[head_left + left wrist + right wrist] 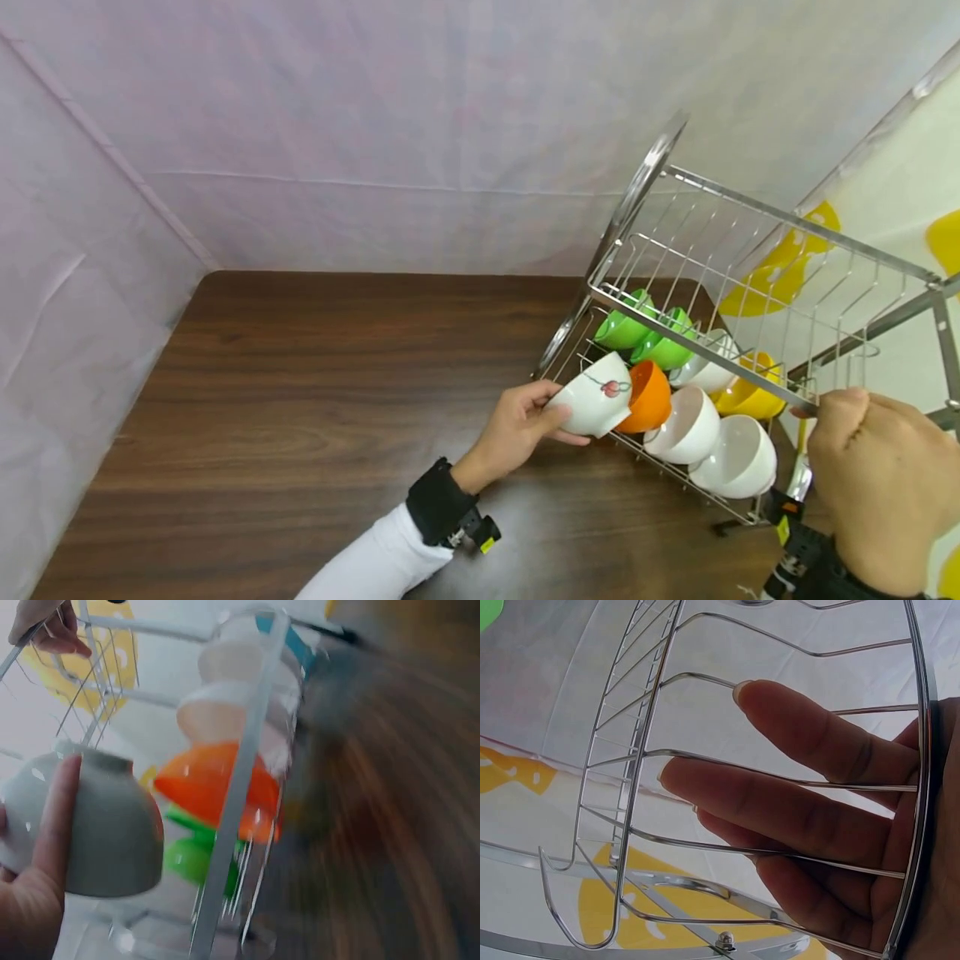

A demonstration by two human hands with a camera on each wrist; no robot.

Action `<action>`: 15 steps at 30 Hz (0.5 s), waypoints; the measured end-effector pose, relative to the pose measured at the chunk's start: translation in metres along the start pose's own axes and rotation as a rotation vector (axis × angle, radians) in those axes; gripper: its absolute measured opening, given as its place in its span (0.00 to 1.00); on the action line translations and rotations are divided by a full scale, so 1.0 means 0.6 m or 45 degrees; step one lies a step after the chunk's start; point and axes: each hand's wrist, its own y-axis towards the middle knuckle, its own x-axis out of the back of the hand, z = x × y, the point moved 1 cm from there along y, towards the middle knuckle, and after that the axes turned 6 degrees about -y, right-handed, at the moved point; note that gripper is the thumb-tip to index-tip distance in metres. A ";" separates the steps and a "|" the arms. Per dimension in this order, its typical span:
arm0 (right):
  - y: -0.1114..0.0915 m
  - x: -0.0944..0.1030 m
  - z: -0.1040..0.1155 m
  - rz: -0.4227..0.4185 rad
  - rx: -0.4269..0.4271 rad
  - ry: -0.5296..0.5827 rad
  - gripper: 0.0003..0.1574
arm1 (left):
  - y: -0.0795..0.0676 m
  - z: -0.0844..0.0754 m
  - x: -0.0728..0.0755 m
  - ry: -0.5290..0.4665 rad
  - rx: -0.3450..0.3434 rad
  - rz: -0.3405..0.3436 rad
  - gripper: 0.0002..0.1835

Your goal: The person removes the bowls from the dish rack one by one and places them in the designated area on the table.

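My left hand holds a white bowl with a red flower design, thumb on its near side. The bowl is tilted, at the left end of the lower tier of a metal dish rack, beside an orange bowl. In the left wrist view one finger lies along the outside of the white bowl. My right hand grips the front rail of the upper tier at its right end. The right wrist view shows its fingers bent round the rail, beneath the shelf wires.
Green bowls, a yellow bowl and white bowls sit on the lower tier. The rack stands at the right of a dark wooden table. Pale cloth hangs behind.
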 end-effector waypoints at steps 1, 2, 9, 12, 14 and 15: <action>0.001 0.000 0.000 0.001 0.000 0.006 0.32 | -0.006 -0.007 0.007 0.038 -0.014 0.039 0.11; 0.001 0.000 -0.001 0.001 -0.003 0.009 0.32 | -0.012 -0.014 0.014 0.081 -0.024 0.071 0.11; 0.001 -0.002 -0.002 -0.013 -0.009 0.012 0.33 | -0.048 -0.060 0.062 0.444 -0.183 0.193 0.10; 0.000 -0.003 -0.001 -0.016 -0.004 0.023 0.34 | -0.057 -0.073 0.083 0.639 -0.254 0.167 0.10; 0.000 -0.004 0.000 -0.021 -0.004 0.029 0.34 | -0.060 -0.079 0.097 0.787 -0.292 0.144 0.11; 0.000 -0.005 0.000 -0.020 -0.003 0.028 0.34 | -0.060 -0.081 0.105 0.875 -0.316 0.134 0.11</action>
